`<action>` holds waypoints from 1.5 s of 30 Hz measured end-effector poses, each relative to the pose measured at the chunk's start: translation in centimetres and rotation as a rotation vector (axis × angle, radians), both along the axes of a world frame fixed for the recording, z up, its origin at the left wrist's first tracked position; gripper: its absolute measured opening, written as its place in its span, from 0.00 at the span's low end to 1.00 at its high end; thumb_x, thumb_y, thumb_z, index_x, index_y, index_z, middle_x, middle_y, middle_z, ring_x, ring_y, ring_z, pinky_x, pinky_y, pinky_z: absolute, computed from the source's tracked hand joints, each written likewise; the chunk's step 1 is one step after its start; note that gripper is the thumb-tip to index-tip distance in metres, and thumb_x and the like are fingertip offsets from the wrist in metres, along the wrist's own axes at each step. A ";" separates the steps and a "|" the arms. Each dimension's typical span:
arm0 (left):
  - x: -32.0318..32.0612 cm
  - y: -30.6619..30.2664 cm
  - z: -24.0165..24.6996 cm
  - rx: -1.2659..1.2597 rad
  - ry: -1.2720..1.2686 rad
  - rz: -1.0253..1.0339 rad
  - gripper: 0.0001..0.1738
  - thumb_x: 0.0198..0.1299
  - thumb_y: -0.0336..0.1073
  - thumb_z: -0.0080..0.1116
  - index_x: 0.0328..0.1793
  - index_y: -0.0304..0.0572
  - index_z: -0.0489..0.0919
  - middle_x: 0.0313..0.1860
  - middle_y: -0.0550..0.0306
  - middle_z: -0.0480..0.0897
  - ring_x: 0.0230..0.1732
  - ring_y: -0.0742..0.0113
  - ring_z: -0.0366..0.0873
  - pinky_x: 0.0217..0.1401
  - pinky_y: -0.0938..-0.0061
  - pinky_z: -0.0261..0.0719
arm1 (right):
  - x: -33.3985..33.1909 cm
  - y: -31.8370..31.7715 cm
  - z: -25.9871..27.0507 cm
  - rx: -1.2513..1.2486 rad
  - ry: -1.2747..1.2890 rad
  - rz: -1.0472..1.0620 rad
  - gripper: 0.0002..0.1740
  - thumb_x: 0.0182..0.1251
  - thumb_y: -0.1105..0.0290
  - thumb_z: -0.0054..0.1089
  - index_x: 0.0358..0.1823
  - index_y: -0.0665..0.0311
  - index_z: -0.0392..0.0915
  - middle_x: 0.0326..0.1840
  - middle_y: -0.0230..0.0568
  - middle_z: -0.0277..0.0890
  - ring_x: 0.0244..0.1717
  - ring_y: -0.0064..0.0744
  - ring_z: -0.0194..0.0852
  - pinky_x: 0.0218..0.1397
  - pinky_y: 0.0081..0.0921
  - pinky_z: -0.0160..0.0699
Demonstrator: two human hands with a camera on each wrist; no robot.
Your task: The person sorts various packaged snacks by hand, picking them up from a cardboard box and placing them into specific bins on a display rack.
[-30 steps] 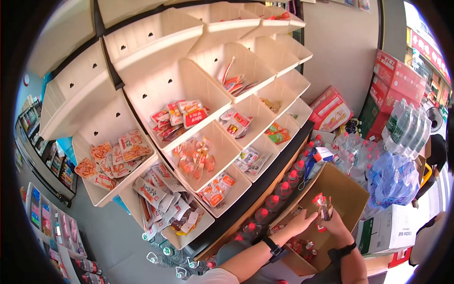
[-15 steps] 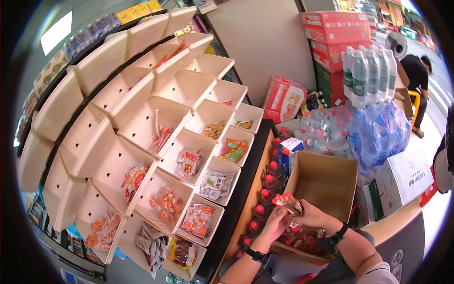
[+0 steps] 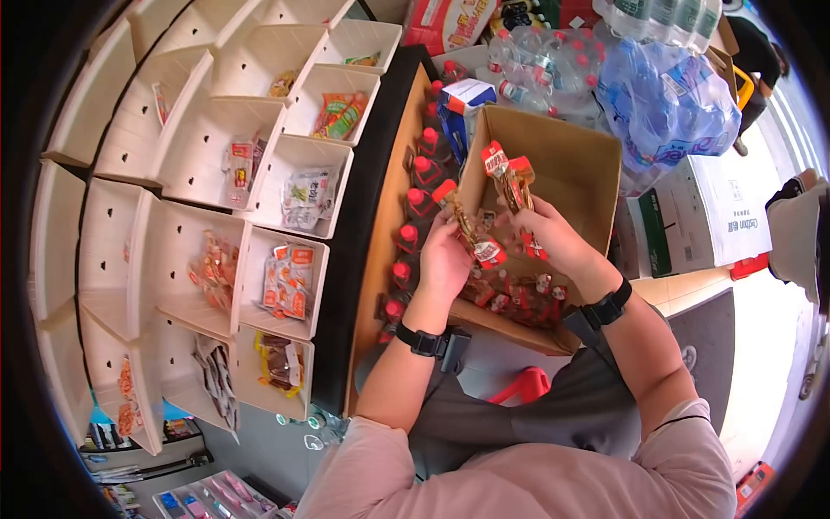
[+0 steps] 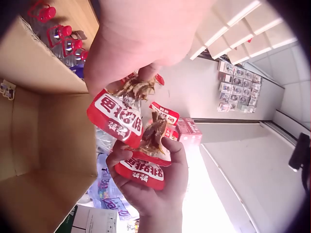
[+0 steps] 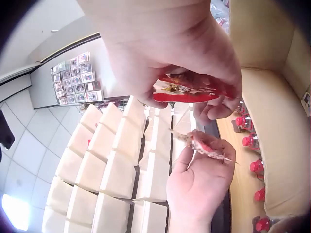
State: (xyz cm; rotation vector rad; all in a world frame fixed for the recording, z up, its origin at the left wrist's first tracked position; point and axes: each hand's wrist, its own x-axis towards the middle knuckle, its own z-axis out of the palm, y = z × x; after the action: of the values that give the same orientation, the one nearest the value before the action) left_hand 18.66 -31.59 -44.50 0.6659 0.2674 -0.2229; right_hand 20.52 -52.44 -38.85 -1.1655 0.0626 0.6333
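In the head view my left hand (image 3: 443,259) pinches a clear snack packet (image 3: 468,232) with red-and-white ends and brown food inside. Beside it, my right hand (image 3: 558,238) grips a small bunch of similar snack packets (image 3: 510,183). Both hands are over the near left part of an open cardboard box (image 3: 575,160), where more red-ended packets (image 3: 519,303) lie at the bottom. The left wrist view shows the held packet (image 4: 116,119) close above those in the right hand (image 4: 160,196). Red packet edges (image 5: 187,97) poke out between the right fingers in the right wrist view.
Tiered cream bins (image 3: 281,268) with packaged snacks stand at left, past a black ledge (image 3: 346,259). Red-capped bottles (image 3: 421,203) line the box's left side. Shrink-wrapped bottles (image 3: 666,104) and a white carton (image 3: 713,216) are at right. A blue-and-white box (image 3: 467,108) touches the far corner.
The head view has swung down, bringing the lap into sight. Half a second ago both hands were together at one bunch; now they are slightly apart, a packet in the left and several in the right.
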 end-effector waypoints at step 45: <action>-0.7 2.8 0.7 0.185 0.210 0.128 0.10 0.65 0.35 0.65 0.48 0.43 0.79 0.42 0.56 0.82 0.48 0.59 0.84 0.51 0.60 0.85 | -3.4 -1.5 -37.0 -1.339 -0.347 0.951 0.45 0.58 0.54 0.70 0.75 0.59 0.64 0.75 0.58 0.66 0.72 0.58 0.70 0.71 0.49 0.75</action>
State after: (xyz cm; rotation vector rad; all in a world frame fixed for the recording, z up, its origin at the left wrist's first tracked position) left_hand 18.00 -28.75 -43.80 0.8064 0.5354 -0.1465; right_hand 17.13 -53.95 -75.87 -2.6416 -0.4627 1.2759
